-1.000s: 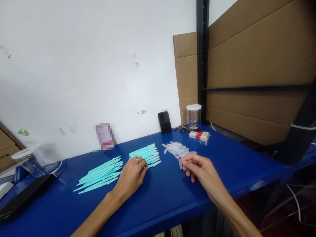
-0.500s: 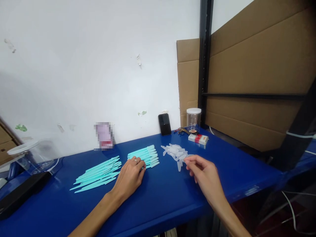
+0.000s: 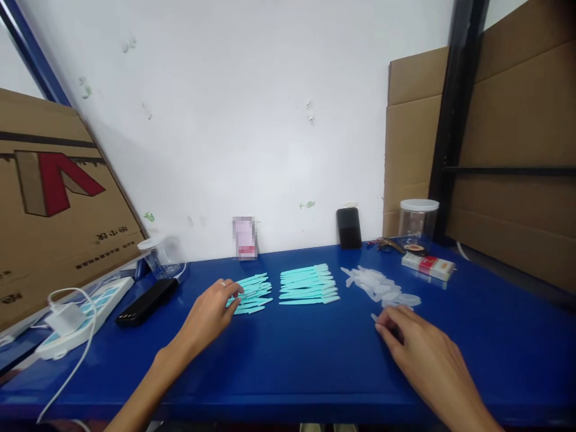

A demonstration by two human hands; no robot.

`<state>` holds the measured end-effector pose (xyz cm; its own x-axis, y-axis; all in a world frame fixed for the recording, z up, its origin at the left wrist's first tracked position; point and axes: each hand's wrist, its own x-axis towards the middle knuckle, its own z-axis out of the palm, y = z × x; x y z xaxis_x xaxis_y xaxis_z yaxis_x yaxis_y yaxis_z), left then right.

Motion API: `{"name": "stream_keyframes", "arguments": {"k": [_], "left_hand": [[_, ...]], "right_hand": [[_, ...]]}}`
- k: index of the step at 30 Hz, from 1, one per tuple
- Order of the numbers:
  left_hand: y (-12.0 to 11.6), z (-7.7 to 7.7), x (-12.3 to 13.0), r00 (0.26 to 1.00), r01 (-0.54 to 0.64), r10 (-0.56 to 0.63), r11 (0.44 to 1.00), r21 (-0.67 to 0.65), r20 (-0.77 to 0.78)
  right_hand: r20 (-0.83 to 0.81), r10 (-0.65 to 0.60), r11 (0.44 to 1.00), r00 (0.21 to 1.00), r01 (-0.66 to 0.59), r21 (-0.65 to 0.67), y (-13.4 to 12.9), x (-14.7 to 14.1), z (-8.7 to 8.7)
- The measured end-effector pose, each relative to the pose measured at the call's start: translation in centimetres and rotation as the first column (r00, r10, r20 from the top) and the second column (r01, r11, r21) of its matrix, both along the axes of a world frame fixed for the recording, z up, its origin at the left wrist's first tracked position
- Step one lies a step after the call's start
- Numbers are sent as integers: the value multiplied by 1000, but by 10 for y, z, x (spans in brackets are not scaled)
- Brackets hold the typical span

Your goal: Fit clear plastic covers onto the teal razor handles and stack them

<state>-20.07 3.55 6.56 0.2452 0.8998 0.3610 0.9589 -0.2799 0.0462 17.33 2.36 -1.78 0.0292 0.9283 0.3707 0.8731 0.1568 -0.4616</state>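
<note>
Odds and ends around a black phone leaning on a white wall

Just right of the phone lie keys; farther right of it stand a white-lidded clear jar and a black post, with a red-and-white pack to its front right. Left of the phone is a blurred pinkish card; much farther left of it are another lidded jar, a black power bank, a power strip bearing a white charger, and a printed carton.

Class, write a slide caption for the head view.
Left hand at turquoise sticks, right hand by translucent white pieces, over a blue table.
</note>
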Motion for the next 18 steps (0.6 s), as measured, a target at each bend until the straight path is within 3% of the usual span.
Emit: {"name": "stream_keyframes", "arguments": {"k": [5, 9, 13, 18], "left_hand": [[-27, -28, -23, 996, 23, -28, 998, -55, -89], [-44, -32, -17, 997, 34, -38, 997, -71, -63], [-52, -31, 3, 991, 131, -126, 983, -129, 45], [-40, -32, 53, 959, 264, -233, 942, -208, 161]], "right_hand": [[-151, -20, 998, 988, 11, -61, 3, 3, -4], [-187, 26, 998, 982, -35, -47, 6, 9, -7], [-106, 85, 994, 991, -92, -56, 3, 13, -1], [-45, 128, 984, 991, -132, -116, -9, 3, 19]]}}
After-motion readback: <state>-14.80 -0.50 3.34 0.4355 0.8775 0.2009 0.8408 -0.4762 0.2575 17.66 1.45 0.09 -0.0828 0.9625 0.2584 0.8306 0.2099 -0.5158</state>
